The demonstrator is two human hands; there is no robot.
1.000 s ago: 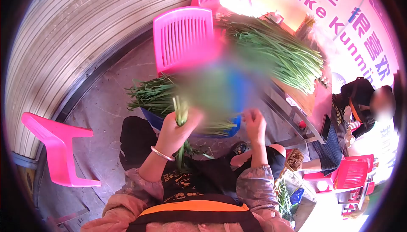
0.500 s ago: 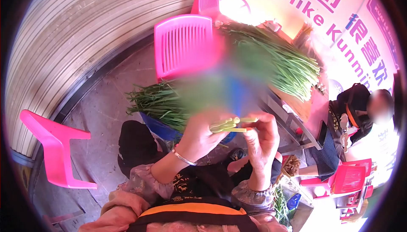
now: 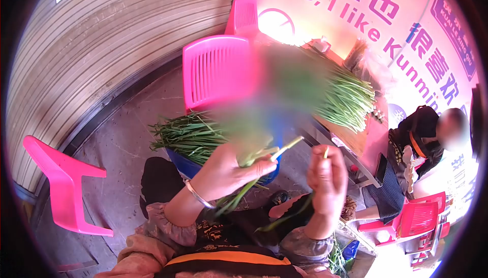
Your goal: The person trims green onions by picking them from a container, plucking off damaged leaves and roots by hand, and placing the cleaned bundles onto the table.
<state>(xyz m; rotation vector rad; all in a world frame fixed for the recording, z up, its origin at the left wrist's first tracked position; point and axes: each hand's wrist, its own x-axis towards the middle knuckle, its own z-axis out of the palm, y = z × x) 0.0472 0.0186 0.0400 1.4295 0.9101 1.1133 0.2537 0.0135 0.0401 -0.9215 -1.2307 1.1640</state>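
My left hand (image 3: 223, 172) is closed on a few green stalks (image 3: 285, 148), which look like garlic chives or a similar leafy vegetable. Their pale cut ends point up and to the right, and the leaves hang below the wrist, which wears a silver bangle. A short way to the right, my right hand (image 3: 328, 179) pinches a single green stalk, its pale tip showing above the thumb and its leaf trailing down over my lap. Under my left hand, a blue container (image 3: 184, 166) is heaped with long green leaves (image 3: 188, 134).
Ahead, a wooden table (image 3: 351, 140) bears a large pile of stalks (image 3: 348, 100). Pink plastic chairs (image 3: 216, 72) stand in front, with another pink chair (image 3: 71, 186) on the left. A seated person (image 3: 417, 135) is at the right. Part of the view is blurred.
My hands have moved apart. The right one now has one stalk pulled away from those in the left, and leaves hang below both hands. The view has tilted slightly upward.
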